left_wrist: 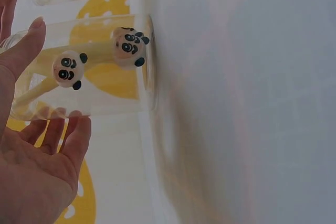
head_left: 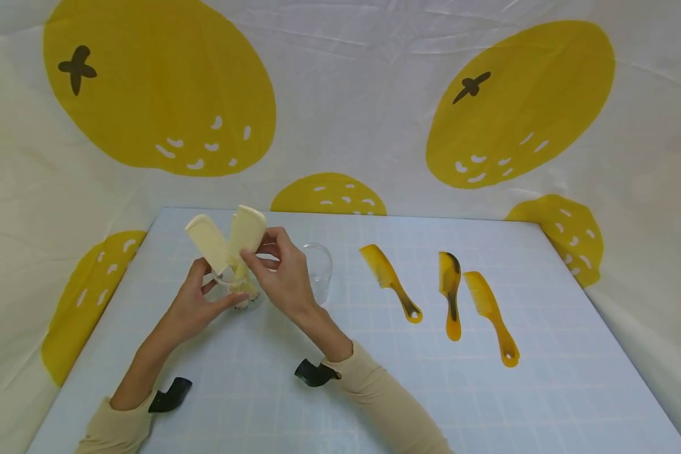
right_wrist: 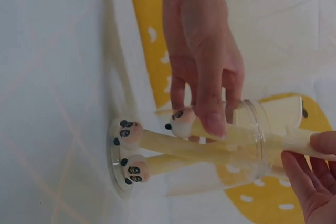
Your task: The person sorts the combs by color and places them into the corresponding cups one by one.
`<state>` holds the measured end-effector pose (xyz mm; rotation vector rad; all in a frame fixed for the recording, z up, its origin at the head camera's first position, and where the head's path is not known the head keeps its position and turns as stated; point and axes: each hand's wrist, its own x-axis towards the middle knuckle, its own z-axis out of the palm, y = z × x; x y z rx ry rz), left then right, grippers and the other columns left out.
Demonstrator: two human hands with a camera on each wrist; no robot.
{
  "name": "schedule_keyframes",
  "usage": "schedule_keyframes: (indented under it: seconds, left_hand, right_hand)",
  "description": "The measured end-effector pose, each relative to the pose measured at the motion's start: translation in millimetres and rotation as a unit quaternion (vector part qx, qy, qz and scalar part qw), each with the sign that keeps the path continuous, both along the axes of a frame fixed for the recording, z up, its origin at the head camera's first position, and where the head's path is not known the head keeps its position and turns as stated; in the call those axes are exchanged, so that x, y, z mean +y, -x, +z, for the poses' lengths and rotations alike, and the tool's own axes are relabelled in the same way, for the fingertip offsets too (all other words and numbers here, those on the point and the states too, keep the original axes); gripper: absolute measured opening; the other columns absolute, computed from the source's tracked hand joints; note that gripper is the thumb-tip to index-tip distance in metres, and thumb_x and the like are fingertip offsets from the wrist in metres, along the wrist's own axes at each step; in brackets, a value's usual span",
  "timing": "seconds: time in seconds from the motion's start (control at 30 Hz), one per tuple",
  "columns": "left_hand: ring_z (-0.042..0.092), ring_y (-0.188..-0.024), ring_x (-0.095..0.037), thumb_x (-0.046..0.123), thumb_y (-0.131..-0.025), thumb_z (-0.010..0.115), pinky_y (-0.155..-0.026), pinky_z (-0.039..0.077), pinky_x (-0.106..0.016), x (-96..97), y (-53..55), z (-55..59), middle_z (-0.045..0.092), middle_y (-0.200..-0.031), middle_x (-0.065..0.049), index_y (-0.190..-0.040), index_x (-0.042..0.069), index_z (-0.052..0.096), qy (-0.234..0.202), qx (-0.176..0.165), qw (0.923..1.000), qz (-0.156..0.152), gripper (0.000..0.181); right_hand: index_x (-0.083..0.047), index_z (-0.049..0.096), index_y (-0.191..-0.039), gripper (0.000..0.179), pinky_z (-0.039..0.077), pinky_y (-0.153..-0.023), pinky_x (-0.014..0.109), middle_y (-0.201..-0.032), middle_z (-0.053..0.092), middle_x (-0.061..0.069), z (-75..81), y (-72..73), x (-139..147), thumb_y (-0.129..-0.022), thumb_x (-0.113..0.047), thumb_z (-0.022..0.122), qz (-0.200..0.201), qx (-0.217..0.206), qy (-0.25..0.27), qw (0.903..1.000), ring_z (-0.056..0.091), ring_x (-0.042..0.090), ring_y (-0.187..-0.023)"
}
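My left hand [head_left: 188,313] holds a clear jar [right_wrist: 184,186] near its rim, thumb on one side and fingers on the other. Cream combs stand in it with their wide ends up; one cream comb [head_left: 207,241] leans left. Another cream comb [head_left: 250,228] leans right, pinched by my right hand [head_left: 288,277] between thumb and fingers below its wide end. Through the jar wall in the right wrist view, three panda-head handle ends show. One panda head [right_wrist: 137,170] is close to the jar's base, and another panda head [right_wrist: 182,121] sits higher up.
A second clear jar [head_left: 320,271] stands just right of my right hand. Further right lie three amber combs: one amber comb [head_left: 390,282], a dark-streaked amber comb [head_left: 451,293] and another amber comb [head_left: 492,315]. A patterned curtain [head_left: 346,113] hangs behind the pale table [head_left: 295,403].
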<state>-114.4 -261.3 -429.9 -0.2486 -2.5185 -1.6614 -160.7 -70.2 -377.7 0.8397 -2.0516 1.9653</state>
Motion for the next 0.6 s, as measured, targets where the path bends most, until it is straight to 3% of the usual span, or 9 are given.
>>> schedule_keyframes:
  seconds: [0.43, 0.6]
  left_hand:
    - [0.039, -0.129, -0.035, 0.007, -0.086, 0.084, -0.11, 0.033, -0.072, 0.3, -1.0, 0.9, 0.034, -0.143, -0.02, -0.15, -0.001, 0.026, 0.001, -0.007, 1.0, 0.003, 0.087]
    - [0.037, -0.13, -0.034, 0.007, -0.087, 0.084, -0.109, 0.033, -0.074, 0.2, -1.2, 1.0, 0.033, -0.145, -0.02, -0.151, -0.001, 0.025, 0.0, -0.01, 0.9999, 0.003, 0.087]
  right_hand:
    - [0.001, 0.056, -0.117, 0.03, 0.06, -0.08, 0.022, -0.108, 0.068, 0.016, -1.1, 2.0, 2.5, -0.095, -0.007, 0.075, 0.005, -0.004, -0.027, 0.9996, 0.072, 0.022, -0.098]
    - [0.001, 0.058, -0.117, 0.03, 0.057, -0.085, 0.018, -0.106, 0.07, 0.014, -5.5, 1.7, 2.8, -0.094, -0.007, 0.076, 0.022, 0.035, -0.09, 0.9951, 0.071, 0.019, -0.097]
